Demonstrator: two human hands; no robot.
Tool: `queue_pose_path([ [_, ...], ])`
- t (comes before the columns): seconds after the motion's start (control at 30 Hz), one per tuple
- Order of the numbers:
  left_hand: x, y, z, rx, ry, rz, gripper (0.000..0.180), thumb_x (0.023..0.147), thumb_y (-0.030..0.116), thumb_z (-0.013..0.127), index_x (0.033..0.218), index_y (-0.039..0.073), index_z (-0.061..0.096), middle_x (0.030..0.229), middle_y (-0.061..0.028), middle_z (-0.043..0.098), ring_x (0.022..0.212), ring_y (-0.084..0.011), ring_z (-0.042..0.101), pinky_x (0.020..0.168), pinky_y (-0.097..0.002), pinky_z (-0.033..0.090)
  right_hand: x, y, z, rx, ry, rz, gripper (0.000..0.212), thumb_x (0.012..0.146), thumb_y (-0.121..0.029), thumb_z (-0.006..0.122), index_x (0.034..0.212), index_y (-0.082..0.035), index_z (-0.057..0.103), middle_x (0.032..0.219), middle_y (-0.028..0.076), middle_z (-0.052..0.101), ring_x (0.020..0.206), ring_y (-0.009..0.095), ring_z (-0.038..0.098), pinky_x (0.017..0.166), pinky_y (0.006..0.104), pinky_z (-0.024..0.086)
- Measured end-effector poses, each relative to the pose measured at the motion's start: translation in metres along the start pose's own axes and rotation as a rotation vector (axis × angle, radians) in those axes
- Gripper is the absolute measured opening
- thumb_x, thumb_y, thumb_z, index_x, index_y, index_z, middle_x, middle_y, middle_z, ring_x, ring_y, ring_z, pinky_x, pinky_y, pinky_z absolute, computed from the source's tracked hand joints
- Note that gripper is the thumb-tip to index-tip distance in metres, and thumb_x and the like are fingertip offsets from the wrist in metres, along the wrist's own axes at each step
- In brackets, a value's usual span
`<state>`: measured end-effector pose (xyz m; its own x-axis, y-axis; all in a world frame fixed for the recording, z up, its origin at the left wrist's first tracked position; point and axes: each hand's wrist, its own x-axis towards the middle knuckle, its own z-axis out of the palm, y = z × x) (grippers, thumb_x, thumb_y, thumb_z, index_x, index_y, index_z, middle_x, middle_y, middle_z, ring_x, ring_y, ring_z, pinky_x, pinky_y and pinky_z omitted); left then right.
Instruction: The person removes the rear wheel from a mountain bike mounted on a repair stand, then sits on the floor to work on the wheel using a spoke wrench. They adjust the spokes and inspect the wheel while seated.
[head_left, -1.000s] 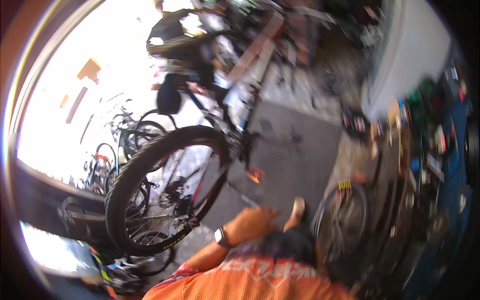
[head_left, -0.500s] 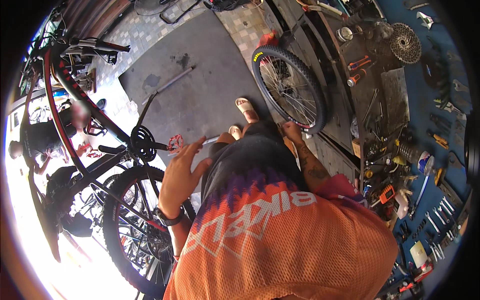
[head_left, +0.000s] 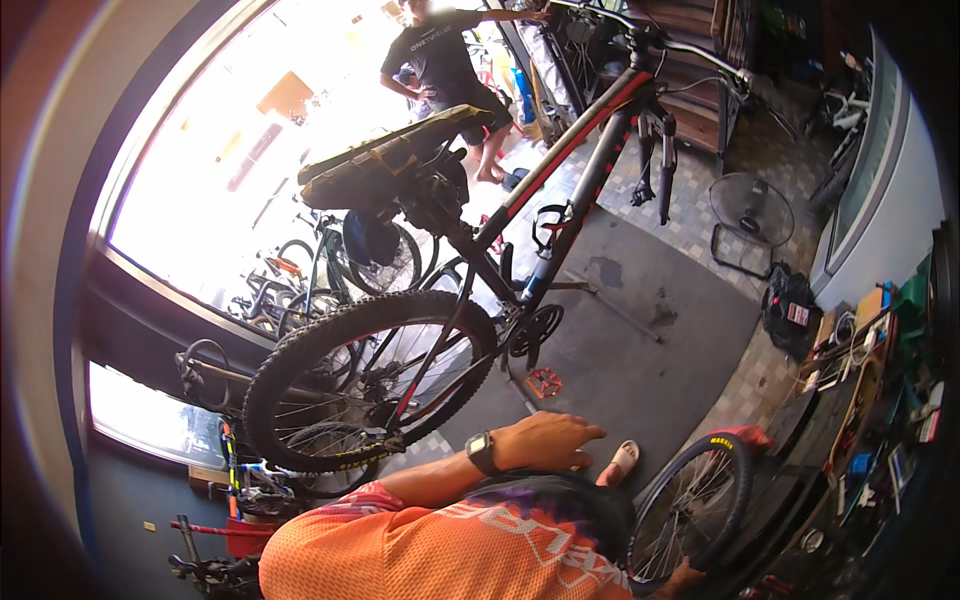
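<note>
My left hand (head_left: 550, 440), with a watch (head_left: 482, 453) on its wrist, hovers in front of my body with fingers loosely stretched and nothing in them. Beyond it a dark mountain bike (head_left: 590, 185) with red trim is held off the floor, its fork legs (head_left: 656, 165) bare. Its knobby rear wheel (head_left: 262, 395) and crankset (head_left: 537, 330) face me, with a red pedal (head_left: 544, 382) near my left hand. At the lower right, my right hand (head_left: 685, 578) is beside a loose wheel (head_left: 742, 480) with a knobby tire; its fingers are mostly hidden.
A grey mat (head_left: 690, 360) covers the floor, with a metal bar (head_left: 625, 313) across it. A cluttered workbench (head_left: 850, 400) runs along the right. A floor fan (head_left: 750, 212) and a black bag (head_left: 790, 310) stand farther back. Another person (head_left: 440, 65) stands behind the bike.
My view has swung left and up, bringing the whole bike and the doorway into sight. The loose wheel now appears at the lower right. My left hand is still empty.
</note>
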<state>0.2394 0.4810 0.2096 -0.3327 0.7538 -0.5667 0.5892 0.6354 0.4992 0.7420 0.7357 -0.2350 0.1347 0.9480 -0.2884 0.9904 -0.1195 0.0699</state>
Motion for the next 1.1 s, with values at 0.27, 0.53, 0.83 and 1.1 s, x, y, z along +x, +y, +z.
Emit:
queue_pose_path([
  [0.27,-0.01,-0.015,0.006,-0.022,0.004,-0.107,0.061,0.102,0.043,0.056,0.152,0.008,0.054,0.141,-0.0216,0.064,0.132,-0.0391,0.061,0.104,-0.0505,0.053,-0.028,-0.096,-0.01,0.041,-0.138,-0.083,0.093,0.079,-0.042,0.091,0.15,0.002,0.052,0.148,0.022,0.059,0.136,0.041,0.058,0.116,0.0486,0.045],
  [0.53,-0.014,-0.039,0.022,-0.149,0.111,-0.035,0.055,0.098,0.029,0.061,0.147,0.004,0.057,0.125,-0.0228,0.07,0.114,-0.042,0.069,0.095,-0.0502,0.055,-0.03,-0.198,-0.016,0.142,-0.19,-0.295,0.091,0.079,-0.044,0.089,0.151,-0.005,0.051,0.151,0.021,0.055,0.136,0.04,0.056,0.112,0.0521,0.047],
  [0.83,-0.013,-0.093,0.029,-0.197,0.18,0.094,0.048,0.098,0.03,0.061,0.142,0.011,0.061,0.115,-0.0201,0.075,0.106,-0.0405,0.072,0.091,-0.0517,0.056,-0.095,-0.276,-0.046,0.156,-0.089,-0.716,0.079,0.072,-0.034,0.092,0.138,-0.005,0.058,0.136,0.025,0.058,0.124,0.045,0.061,0.102,0.0552,0.053],
  [1.1,0.095,-0.151,0.119,-0.172,-0.13,0.251,0.042,0.103,0.029,0.065,0.136,0.003,0.064,0.109,-0.0188,0.077,0.099,-0.0379,0.075,0.087,-0.0461,0.058,-0.142,-0.301,-0.05,0.156,-0.041,-1.096,0.069,0.08,-0.026,0.086,0.141,-0.01,0.059,0.14,0.02,0.061,0.13,0.038,0.059,0.107,0.0501,0.051],
])
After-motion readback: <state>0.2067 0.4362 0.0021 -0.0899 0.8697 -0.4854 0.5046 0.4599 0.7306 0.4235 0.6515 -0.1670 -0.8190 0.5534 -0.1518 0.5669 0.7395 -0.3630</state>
